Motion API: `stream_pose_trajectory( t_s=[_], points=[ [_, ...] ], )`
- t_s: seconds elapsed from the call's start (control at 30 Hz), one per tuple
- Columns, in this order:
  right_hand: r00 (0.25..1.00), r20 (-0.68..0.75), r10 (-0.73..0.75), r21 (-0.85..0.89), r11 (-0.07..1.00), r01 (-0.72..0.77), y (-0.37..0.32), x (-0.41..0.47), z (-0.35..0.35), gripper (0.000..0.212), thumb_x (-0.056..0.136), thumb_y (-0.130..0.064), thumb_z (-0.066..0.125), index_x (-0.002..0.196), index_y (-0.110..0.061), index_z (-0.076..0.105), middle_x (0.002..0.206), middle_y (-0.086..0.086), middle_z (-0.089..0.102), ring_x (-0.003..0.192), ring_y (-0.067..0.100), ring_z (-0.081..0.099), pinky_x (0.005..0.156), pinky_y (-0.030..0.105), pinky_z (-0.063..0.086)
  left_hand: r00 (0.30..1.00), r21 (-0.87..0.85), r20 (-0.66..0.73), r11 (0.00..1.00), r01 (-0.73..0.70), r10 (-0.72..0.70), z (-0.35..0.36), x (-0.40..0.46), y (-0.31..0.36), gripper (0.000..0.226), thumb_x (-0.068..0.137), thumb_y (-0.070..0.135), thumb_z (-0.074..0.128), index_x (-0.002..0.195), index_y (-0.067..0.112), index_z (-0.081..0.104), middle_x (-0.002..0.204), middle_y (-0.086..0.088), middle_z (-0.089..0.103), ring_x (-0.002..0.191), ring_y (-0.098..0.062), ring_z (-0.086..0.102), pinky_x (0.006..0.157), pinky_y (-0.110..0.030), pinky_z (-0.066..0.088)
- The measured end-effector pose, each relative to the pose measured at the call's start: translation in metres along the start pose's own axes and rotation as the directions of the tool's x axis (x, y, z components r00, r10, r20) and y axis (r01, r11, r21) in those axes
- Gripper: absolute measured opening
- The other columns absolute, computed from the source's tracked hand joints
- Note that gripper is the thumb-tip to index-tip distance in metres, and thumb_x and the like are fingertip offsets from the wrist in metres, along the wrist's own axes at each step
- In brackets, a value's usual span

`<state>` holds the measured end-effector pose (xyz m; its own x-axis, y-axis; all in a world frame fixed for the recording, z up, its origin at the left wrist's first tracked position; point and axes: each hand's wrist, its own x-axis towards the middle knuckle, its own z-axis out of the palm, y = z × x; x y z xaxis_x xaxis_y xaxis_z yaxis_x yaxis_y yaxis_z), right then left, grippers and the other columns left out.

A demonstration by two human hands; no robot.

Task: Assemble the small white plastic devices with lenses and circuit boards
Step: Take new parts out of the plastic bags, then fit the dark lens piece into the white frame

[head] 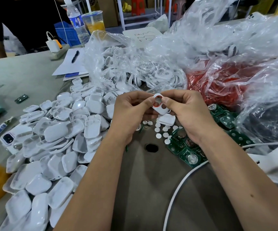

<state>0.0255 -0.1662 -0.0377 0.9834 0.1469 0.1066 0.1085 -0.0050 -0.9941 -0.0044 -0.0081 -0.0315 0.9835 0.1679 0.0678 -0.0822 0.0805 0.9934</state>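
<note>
Reaching forward from the bottom edge, both bare forearms meet over the grey table [143,189], hands raised just above it. The left hand [128,112] has its fingers curled, thumb and forefinger pinching the left edge of a white shell [159,105] with a red-rimmed opening. The right hand [186,110] pinches the same shell from the right, its thumb pressed on the face; both grips are closed on the part, which is held in the air between the two hands.

Under the hands lie small white discs [161,132], scattered on the table, and another white case [166,120] just below the held shell. Green boards [189,155] with round cells spread beneath the right wrist and on towards the right. A white cable [176,194] curves across the near right. A dark hole [151,147] sits in the tabletop between the forearms.

To the left, a big loose heap of white covers [55,147] fills the table. Behind the hands, a clear bag [135,67] holds white frames; the bag [218,80] beside it on the right holds red parts.

Farther back stand a water bottle [76,22], a cup [94,22] of orange drink, and papers with a pen [75,56].
</note>
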Motion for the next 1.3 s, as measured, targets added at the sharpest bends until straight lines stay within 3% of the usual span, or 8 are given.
stream_pose_trajectory(
  t_s=[0.23,0.5,0.57,0.7,0.8,1.0,1.13,1.3],
  points=[
    [0.985,-0.160,-0.057,0.092,0.993,0.072,-0.002,0.002,-0.004,0.016,0.083,-0.008,0.086,0.091,-0.016,0.075,0.085,0.005,0.079,0.082,0.022,0.077,0.075,0.033,0.062,0.978,-0.014,0.168,0.992,0.129,-0.125,0.000,-0.003,0.001,0.017,0.089,-0.009,0.071,0.105,-0.010,0.065,0.097,-0.025,0.076,0.082,-0.032,0.077,0.073,-0.033,0.064],
    [0.993,-0.114,-0.037,0.101,0.994,0.049,0.000,0.002,-0.002,0.003,0.096,-0.015,0.075,0.094,-0.015,0.077,0.084,0.003,0.079,0.074,0.014,0.075,0.065,0.028,0.060,0.997,-0.026,0.041,0.997,0.070,-0.069,-0.001,0.000,0.000,0.009,0.087,-0.008,0.073,0.096,-0.006,0.069,0.093,-0.029,0.074,0.075,-0.029,0.075,0.067,-0.032,0.063],
    [0.991,-0.111,-0.081,-0.076,0.994,0.072,-0.001,0.002,-0.006,0.009,0.099,-0.022,0.071,0.092,-0.017,0.074,0.082,0.000,0.078,0.068,0.008,0.072,0.061,0.024,0.057,0.997,-0.063,-0.031,0.996,0.067,-0.069,-0.001,0.002,0.000,0.010,0.086,-0.009,0.073,0.096,-0.007,0.069,0.089,-0.026,0.075,0.072,-0.028,0.075,0.066,-0.031,0.063],
    [0.963,0.248,-0.105,-0.474,0.854,0.215,-0.009,-0.004,-0.008,0.021,0.094,-0.037,0.075,0.079,-0.022,0.074,0.069,-0.007,0.074,0.056,0.008,0.068,0.053,0.025,0.054,0.983,-0.147,-0.182,0.989,-0.019,-0.008,-0.005,0.008,-0.001,0.017,0.087,-0.013,0.070,0.094,0.001,0.066,0.077,-0.013,0.071,0.069,-0.022,0.074,0.065,-0.028,0.062],
    [0.807,0.584,0.090,-0.551,0.774,0.313,-0.013,-0.011,-0.002,0.015,0.079,-0.040,0.089,0.080,-0.028,0.079,0.071,-0.013,0.074,0.060,0.002,0.066,0.055,0.017,0.049,0.980,-0.216,-0.198,0.975,-0.043,0.000,-0.013,0.012,0.000,0.038,0.088,-0.021,0.062,0.105,0.012,0.068,0.077,-0.008,0.069,0.075,-0.022,0.075,0.073,-0.029,0.062],
    [0.716,0.679,0.159,-0.606,0.672,0.426,-0.012,-0.013,0.002,0.017,0.074,-0.032,0.092,0.083,-0.032,0.078,0.075,-0.017,0.071,0.068,0.001,0.064,0.059,0.014,0.045,0.984,-0.486,-0.050,0.865,0.126,-0.171,-0.015,0.011,0.006,0.036,0.095,-0.019,0.047,0.104,0.000,0.076,0.094,-0.014,0.072,0.086,-0.034,0.076,0.073,-0.027,0.062],
    [0.821,0.569,0.051,-0.529,0.787,0.318,-0.013,-0.011,-0.002,0.014,0.079,-0.021,0.090,0.082,-0.026,0.077,0.068,-0.014,0.072,0.059,0.004,0.067,0.058,0.017,0.052,0.970,-0.626,0.077,0.746,0.229,-0.232,-0.019,0.011,0.010,0.054,0.083,-0.025,0.033,0.122,-0.008,0.067,0.114,-0.027,0.066,0.100,-0.037,0.073,0.095,-0.035,0.059],
    [0.986,0.160,-0.054,-0.288,0.953,0.099,-0.011,-0.007,-0.007,0.014,0.082,-0.016,0.088,0.090,-0.020,0.077,0.073,0.003,0.077,0.057,0.015,0.071,0.048,0.020,0.051,0.949,-0.779,0.237,0.544,0.312,-0.206,-0.022,0.003,0.017,0.062,0.077,-0.006,0.053,0.138,-0.012,0.052,0.135,-0.042,0.053,0.126,-0.048,0.058,0.113,-0.046,0.044]
  ],
)
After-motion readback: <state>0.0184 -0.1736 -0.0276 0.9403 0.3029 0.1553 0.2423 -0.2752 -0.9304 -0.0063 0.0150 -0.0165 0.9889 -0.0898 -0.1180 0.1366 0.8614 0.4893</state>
